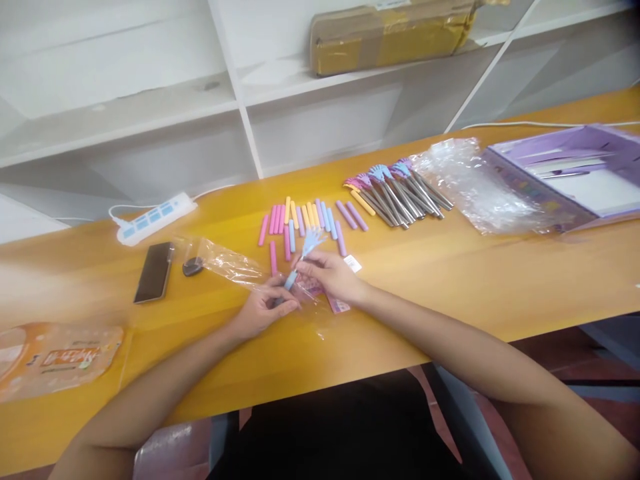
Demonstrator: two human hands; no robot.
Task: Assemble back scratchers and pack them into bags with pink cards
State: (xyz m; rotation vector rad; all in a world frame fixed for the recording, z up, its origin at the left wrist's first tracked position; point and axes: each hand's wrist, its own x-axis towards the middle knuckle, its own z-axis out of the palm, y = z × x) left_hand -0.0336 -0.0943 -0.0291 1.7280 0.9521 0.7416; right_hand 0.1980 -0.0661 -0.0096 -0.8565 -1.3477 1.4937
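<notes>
A back scratcher with a light blue claw head [313, 241] is held slanted between my two hands, head pointing away from me. My right hand [333, 272] pinches it just below the claw. Around its blue grip sleeve [291, 279] my left hand [263, 308] is closed. Clear plastic film [235, 267] lies beside and under my hands. Beneath my right hand are pink printed cards [339, 304], partly hidden. Just beyond, loose foam-like sleeves in pink, yellow, blue and purple [315, 215] lie in rough rows. Further right is a pile of metal-rod back scratchers [400, 193].
On the left lie a black phone [153, 272], a small dark mouse-like object [192, 267], a power strip [159, 217] and an orange package [60, 357]. Crumpled plastic bags [480, 187] and a purple box [575, 173] are at right. A taped carton [390, 37] rests on the shelf.
</notes>
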